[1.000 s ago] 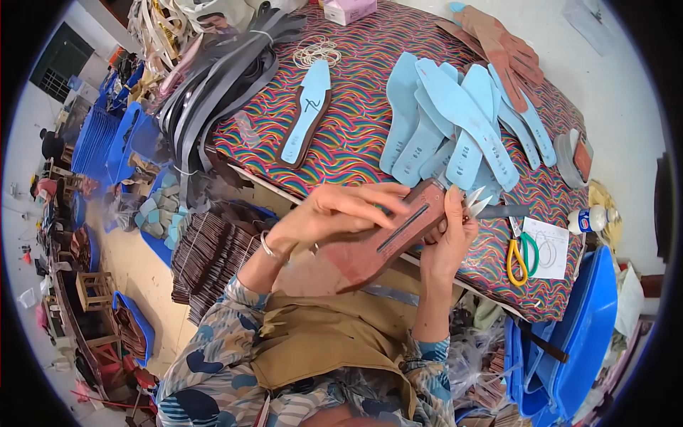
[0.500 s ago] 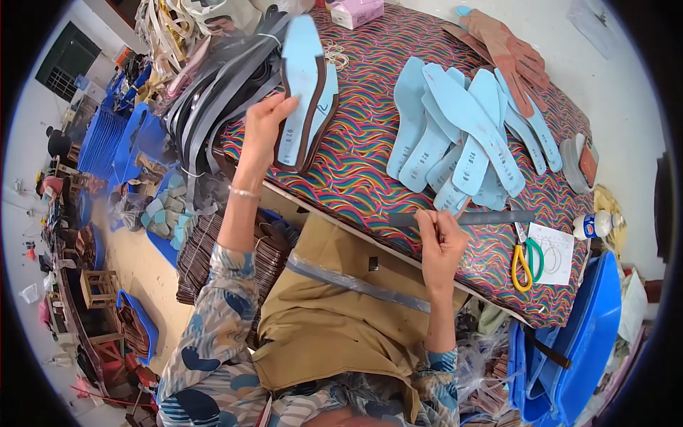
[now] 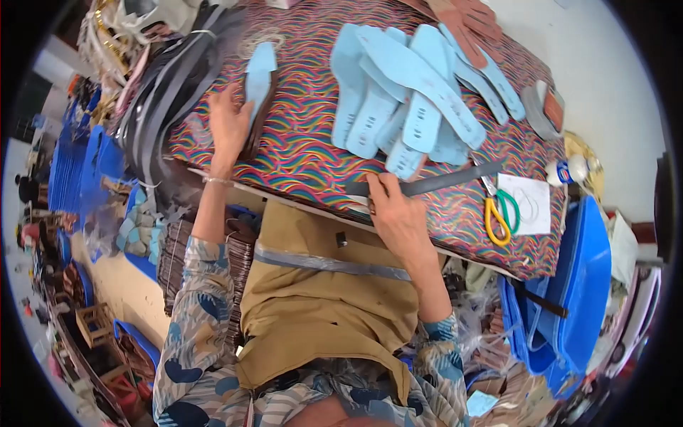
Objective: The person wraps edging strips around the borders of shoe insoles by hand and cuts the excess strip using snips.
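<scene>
My left hand, fingers apart, is beside the small stack of blue-topped, brown-edged insoles at the table's left; its fingertips are next to the stack's left side. My right hand is closed on a dark grey strip near the front edge of the table; the strip shows on both sides of the fingers. Beyond it several light blue insoles lie overlapping. Scissors with yellow and green handles rest to the right, partly on a white paper.
Black straps are bundled at the table's left edge, with rubber bands nearby. Brown gloves lie at the back. A white bottle stands at the right edge, above blue bins. Bundled brown pieces are below left.
My left hand has let go of the insole, which now lies on the stack, and its fingers have opened. My right hand stays on the strip, now more tilted. The whole view has shifted.
</scene>
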`<state>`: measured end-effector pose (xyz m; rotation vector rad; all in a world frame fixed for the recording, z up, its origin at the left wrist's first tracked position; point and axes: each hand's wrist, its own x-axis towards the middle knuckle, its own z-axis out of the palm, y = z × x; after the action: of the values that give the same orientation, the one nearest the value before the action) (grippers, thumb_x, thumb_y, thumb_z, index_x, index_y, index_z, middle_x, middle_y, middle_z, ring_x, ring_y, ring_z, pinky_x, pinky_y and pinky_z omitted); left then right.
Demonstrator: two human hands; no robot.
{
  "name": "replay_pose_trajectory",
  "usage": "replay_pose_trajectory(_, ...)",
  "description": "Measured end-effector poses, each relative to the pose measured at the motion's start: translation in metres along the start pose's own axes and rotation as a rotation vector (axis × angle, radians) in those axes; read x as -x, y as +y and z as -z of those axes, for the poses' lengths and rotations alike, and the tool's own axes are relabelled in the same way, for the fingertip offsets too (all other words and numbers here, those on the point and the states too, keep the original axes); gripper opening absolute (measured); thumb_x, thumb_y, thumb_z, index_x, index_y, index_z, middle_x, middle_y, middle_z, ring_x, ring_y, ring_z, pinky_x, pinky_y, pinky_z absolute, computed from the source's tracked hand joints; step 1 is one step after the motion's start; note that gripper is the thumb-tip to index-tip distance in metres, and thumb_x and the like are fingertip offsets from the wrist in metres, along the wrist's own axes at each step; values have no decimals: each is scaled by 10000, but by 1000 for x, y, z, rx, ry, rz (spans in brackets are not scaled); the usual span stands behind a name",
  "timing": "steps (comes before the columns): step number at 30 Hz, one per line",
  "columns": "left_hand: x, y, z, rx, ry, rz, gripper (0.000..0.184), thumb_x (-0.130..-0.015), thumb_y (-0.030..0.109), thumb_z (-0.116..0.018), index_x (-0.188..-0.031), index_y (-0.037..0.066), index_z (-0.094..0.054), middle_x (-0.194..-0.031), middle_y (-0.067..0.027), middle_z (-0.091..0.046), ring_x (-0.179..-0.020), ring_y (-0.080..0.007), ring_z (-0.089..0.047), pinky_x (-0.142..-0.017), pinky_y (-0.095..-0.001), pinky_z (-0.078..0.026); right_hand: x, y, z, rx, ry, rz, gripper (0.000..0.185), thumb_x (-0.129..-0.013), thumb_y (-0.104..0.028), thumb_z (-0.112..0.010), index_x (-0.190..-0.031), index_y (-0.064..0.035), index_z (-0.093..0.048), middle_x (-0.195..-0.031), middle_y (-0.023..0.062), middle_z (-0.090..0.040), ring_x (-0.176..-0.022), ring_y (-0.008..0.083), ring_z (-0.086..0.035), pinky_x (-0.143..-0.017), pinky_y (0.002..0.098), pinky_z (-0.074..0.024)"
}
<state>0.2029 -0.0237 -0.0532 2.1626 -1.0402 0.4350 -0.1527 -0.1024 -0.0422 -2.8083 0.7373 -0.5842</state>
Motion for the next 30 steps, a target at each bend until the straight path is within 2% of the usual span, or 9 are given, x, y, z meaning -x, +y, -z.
replay_pose_trajectory(2, 7, 35, 9, 84, 133, -87, 433, -774, 69, -711, -1189, 30, -593, -1046, -166, -558, -956, -295, -552, -824, -416, -463, -3, -3, 7, -31, -57, -9, 348, -702, -32, -694, -1027, -79, -580, -986, 71, -529, -663, 263, -634, -538, 391, -494)
replay_pose_trajectory(8, 25, 126, 19, 705, -130, -38, 303, -802, 14, -690, -1102, 14, -649, -959, -52, -593, -802, -122, -557, -731, -264, -471, -1, 9, 41, -335, 89, -40, 262, -744, -22, -701, -972, -57, -577, -909, 68, -574, -608, 215, -590, -547, 343, -475)
replay_pose_trajectory(12, 37, 185, 17, 835, -258, -198, 207, -846, 9, -637, -1051, -9, -666, -991, -89, -654, -893, -177, -618, -804, -283, -484, -13, 34, 95, -635, 439, -476, 110, -846, -42, -672, -916, -2, -596, -801, 11, -571, -634, 66, -469, -523, 235, -369)
replay_pose_trajectory(14, 43, 213, 14, 788, -352, -365, 249, -840, 37, -659, -1086, -7, -652, -1091, -134, -647, -1008, -264, -617, -888, -333, -473, -28, 70, 100, -497, 481, -533, 144, -824, -53, -663, -935, 23, -614, -964, 111, -633, -746, 174, -620, -639, 283, -485)
replay_pose_trajectory(19, 64, 235, -31, 549, -448, -691, 473, -807, 109, -715, -1241, -1, -560, -1340, -131, -527, -1302, -326, -441, -1059, -403, -378, -43, 133, 76, -552, 403, -533, 251, -819, -143, -679, -995, 33, -656, -1020, 162, -621, -867, 225, -621, -743, 295, -489)
replay_pose_trajectory(22, 74, 223, -40, 558, -510, -682, 518, -813, 114, -699, -1293, 13, -533, -1407, -117, -476, -1370, -312, -360, -1113, -442, -317, -48, 134, 76, -421, 479, -425, 241, -829, -175, -697, -964, 23, -663, -828, 43, -607, -668, 117, -545, -623, 274, -435)
replay_pose_trajectory(24, 76, 220, -41, 552, -524, -689, 515, -818, 110, -688, -1302, 21, -533, -1418, -114, -468, -1380, -302, -348, -1125, -450, -299, -52, 133, 82, -975, 165, -523, 155, -839, -184, -697, -831, -34, -657, -716, -38, -538, -529, 54, -433, -487, 236, -321)
replay_pose_trajectory(27, 74, 220, -40, 538, -543, -680, 519, -825, 94, -671, -1319, 30, -526, -1434, -105, -457, -1386, -294, -341, -1133, -460, -283, -54, 119, 83, -1033, 179, -450, 125, -846, -171, -702, -788, -101, -617, -656, -99, -458, -472, -1, -308, -437, 209, -189)
replay_pose_trajectory(30, 75, 218, -40, 491, -531, -679, 525, -822, 107, -681, -1318, 31, -528, -1434, -107, -458, -1390, -279, -342, -1138, -451, -273, -55, 72, 111, -1293, 316, -552, 116, -839, -141, -714, -865, -94, -611, -655, -92, -462, -477, -13, -308, -428, 187, -199)
